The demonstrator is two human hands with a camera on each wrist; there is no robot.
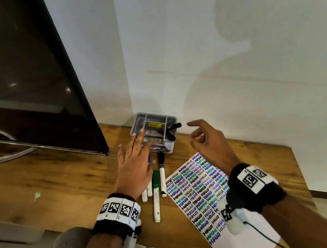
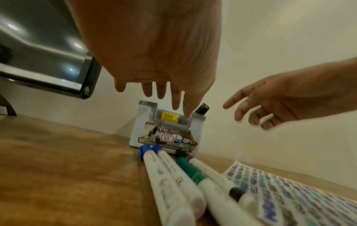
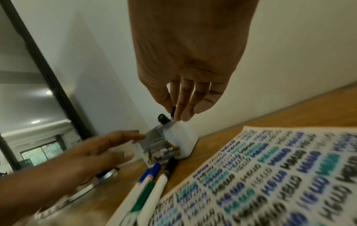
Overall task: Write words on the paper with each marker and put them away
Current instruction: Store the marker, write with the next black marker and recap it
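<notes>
A wooden table (image 1: 63, 179) against a white wall carries the paper (image 1: 204, 190), already filled with rows of HELLO and lying under the right wrist, and a grey organiser box (image 1: 155, 129) just ahead of both sets of fingers. Four capped markers (image 1: 156, 192) lie side by side beneath and just behind the left hand (image 1: 135, 167), long axes running from the wrist toward the box. That hand is nearer them, fingers spread and holding nothing; the right hand (image 1: 206, 140) hovers loosely curled and empty beside the black marker (image 1: 173, 129) standing in the box
</notes>
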